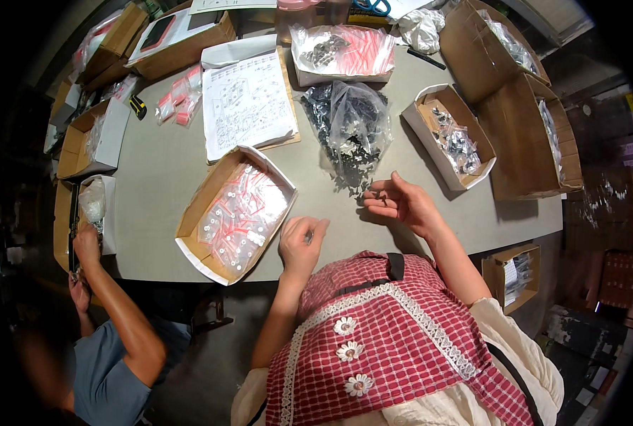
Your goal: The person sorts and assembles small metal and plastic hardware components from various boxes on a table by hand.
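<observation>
My right hand (402, 204) is palm up at the near edge of a pile of small black parts (359, 160). A few of those dark pieces lie on its half-curled fingers. The pile spills out of a clear plastic bag (362, 117). My left hand (302, 243) is curled closed near the table's front edge; a small greyish bit shows at its fingers, too small to name. Beside it stands an open cardboard box (189, 245) holding several small clear zip bags (242, 213) with red strips and white round pieces inside.
Behind the pile sits a box of red-edged bags (352, 53). An open box with small metal parts (455, 142) stands right, beside tall cartons (522, 135). Printed sheets (249, 99) and a yellow-black cutter (138, 107) lie left. A co-worker's hand (86, 247) reaches into a box at far left.
</observation>
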{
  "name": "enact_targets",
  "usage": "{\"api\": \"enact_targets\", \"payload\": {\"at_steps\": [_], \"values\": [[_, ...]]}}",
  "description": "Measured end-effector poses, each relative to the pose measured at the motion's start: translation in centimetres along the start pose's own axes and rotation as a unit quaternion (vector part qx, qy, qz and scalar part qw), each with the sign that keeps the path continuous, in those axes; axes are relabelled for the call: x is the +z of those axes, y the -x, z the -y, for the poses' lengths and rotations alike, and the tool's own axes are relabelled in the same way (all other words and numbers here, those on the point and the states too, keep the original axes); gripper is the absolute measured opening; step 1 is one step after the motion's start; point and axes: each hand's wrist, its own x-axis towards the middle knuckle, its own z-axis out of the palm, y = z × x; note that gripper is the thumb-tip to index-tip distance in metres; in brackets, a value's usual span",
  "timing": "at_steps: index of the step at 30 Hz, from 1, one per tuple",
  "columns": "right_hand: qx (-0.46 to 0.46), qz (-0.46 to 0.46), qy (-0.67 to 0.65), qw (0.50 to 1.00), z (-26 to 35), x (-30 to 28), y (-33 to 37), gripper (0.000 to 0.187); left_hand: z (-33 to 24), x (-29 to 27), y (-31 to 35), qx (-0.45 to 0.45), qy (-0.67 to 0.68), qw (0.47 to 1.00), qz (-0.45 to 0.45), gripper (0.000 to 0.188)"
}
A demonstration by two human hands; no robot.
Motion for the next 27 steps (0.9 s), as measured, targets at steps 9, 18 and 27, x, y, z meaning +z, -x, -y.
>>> {"api": "enact_targets", "payload": {"at_steps": [9, 18, 27], "values": [[-0.028, -0.004, 0.032, 0.999, -0.4, -0.3, 0.0, 0.034, 0.0, -0.1, 0.1, 0.004, 0.015, 1.000, -0.006, 0.018], [-0.020, -0.002, 0.033, 0.999, -0.3, -0.3, 0.2, 0.033, -0.1, -0.1, 0.1, -0.005, 0.018, 1.000, -0.006, 0.019], [0.002, 0.036, 0.012, 0.999, 0.5, 1.5, 1.3, 0.039, -0.4, 0.1, 0.2, 0.008, -0.013, 1.000, -0.019, 0.018]]}}
